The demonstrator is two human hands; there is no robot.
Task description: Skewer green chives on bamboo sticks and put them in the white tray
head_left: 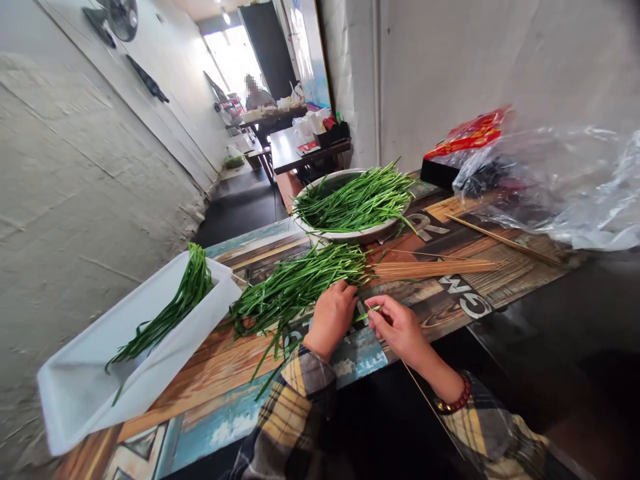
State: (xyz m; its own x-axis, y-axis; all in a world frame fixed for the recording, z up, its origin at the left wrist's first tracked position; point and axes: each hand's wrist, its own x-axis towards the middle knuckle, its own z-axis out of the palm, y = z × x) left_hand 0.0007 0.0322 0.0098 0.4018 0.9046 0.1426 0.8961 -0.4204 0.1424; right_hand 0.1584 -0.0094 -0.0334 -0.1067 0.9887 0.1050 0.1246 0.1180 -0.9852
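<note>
Green stalks (305, 283) at left hand (333, 315), tabletop (213, 360) "R" (427, 227)

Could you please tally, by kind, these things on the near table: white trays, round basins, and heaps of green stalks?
White tray: 1
Round basin: 1
Heaps of green stalks: 3 (one in the tray, one on the table, one in the basin)
Total: 5

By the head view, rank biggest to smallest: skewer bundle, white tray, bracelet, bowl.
1. White tray, clearly
2. Bowl
3. Skewer bundle, about as long as the bowl is wide, but thin
4. Bracelet
</note>
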